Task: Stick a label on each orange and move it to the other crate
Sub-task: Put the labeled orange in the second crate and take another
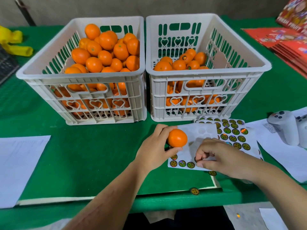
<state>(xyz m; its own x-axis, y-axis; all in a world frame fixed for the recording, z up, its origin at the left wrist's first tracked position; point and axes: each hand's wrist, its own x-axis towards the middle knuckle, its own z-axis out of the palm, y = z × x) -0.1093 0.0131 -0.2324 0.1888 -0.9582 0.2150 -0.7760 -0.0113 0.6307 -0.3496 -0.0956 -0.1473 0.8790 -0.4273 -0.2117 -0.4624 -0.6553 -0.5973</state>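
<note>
Green felt covers the desk (99, 155), the largest surface in view. Beyond the fingers stand two white plastic crates, side by side and touching. The left crate (79, 77) is heaped with plain oranges up past its rim. The right crate (207, 77) is less than half full, and a few of its oranges (184, 62) show small round labels.

White paper sheets lie on the desk: one (21, 166) well to the left of the left hand, others (274, 146) to the right of the right hand, partly under a white game controller (285, 127). A stack of red printed packaging (285, 40) sits far right, and a yellow object (13, 42) far left, both beyond the hands.

Just in front of the right crate, under both hands, lies a label sheet (207, 143) carrying rows of round dark labels with gold rims; much of its near-left part is bare backing.

The left hand (154, 153) holds one orange (177, 137) just above the label sheet, with the fingers curled over the top and the thumb pressed under it. Just to the right of that orange, the right hand (221, 156) bends down onto the sheet, its fingers and thumb pinched together on a single label (197, 159) at the sheet's near edge.

One loose label (194, 191) sits on the front edge of the desk, nearer the person than both hands.
</note>
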